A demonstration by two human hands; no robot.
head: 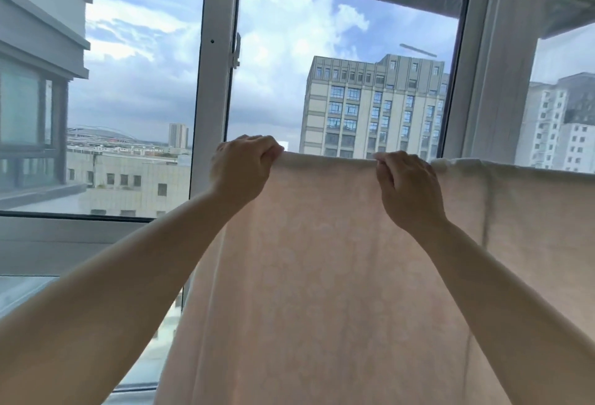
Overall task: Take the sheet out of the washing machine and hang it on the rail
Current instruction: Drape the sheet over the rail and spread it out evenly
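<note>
Your left hand (pixel 241 164) and right hand (pixel 407 184) are both raised and curled tight on the top fold of the sheet (pixel 322 259), the left at its free end. That fold runs level left to right, draped over a rail you can't see beneath it, in front of the window (pixel 212 82). The sheet is pale peach, thin, faintly patterned, hanging smooth and continuing rightward past your right hand.

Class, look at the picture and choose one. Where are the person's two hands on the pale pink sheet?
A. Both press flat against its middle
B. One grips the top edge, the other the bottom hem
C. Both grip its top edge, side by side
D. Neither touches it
C: the left hand and the right hand each have a curled grip on the top edge of the sheet, which hangs below them.
</note>
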